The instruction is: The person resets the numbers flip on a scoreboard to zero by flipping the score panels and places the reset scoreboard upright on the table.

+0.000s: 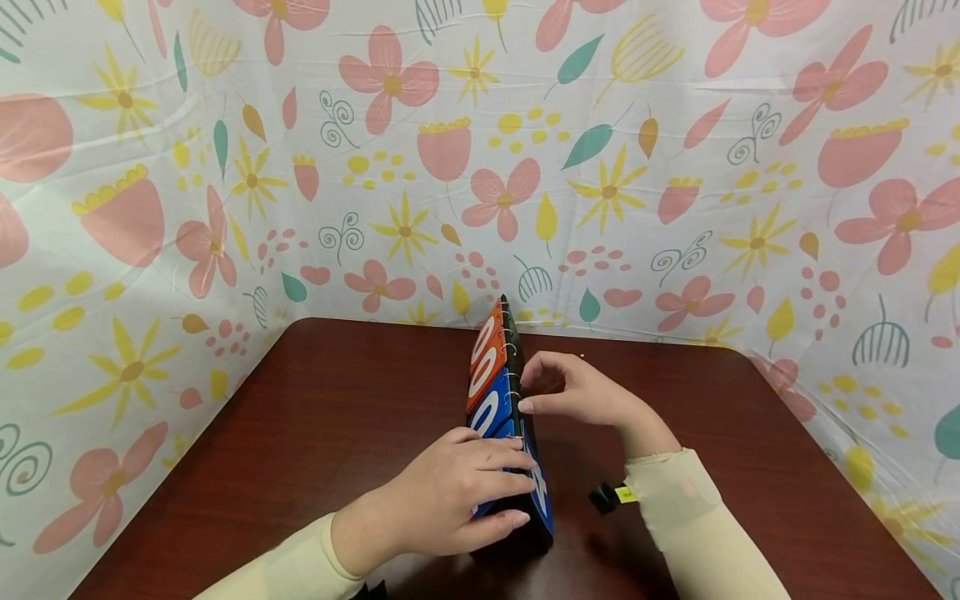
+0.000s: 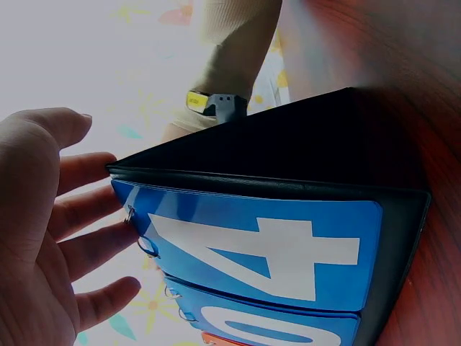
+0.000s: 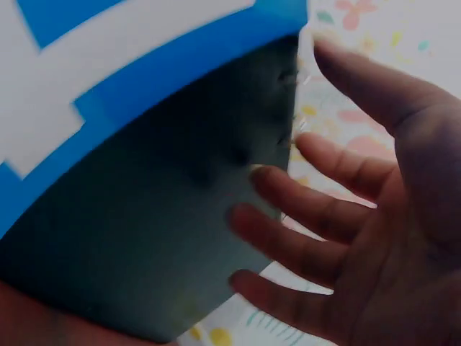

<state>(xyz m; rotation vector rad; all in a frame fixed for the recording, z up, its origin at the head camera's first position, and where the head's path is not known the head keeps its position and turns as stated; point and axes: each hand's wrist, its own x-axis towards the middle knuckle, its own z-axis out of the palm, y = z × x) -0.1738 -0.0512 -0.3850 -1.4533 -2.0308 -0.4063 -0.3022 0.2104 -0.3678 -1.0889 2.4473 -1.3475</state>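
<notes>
A tabletop flip scoreboard (image 1: 491,387) stands like a tent, its ring-bound ridge running away from me. Red and blue number cards hang on its left face. The left wrist view shows a blue card with a white 4 (image 2: 288,249) at the near end. My left hand (image 1: 450,492) lies over the near end of the ridge, fingers reaching across it. Beside the right face is my right hand (image 1: 577,392), loosely bent, thumb and fingertips close to the rings. A blue card (image 3: 166,79) hangs on that side over the black cover (image 3: 180,202) in the right wrist view.
The scoreboard stands on a dark reddish-brown table (image 1: 337,400). A floral cloth (image 1: 510,125) hangs behind and along both sides. A black wrist device with a yellow label (image 1: 626,495) sits by the right sleeve.
</notes>
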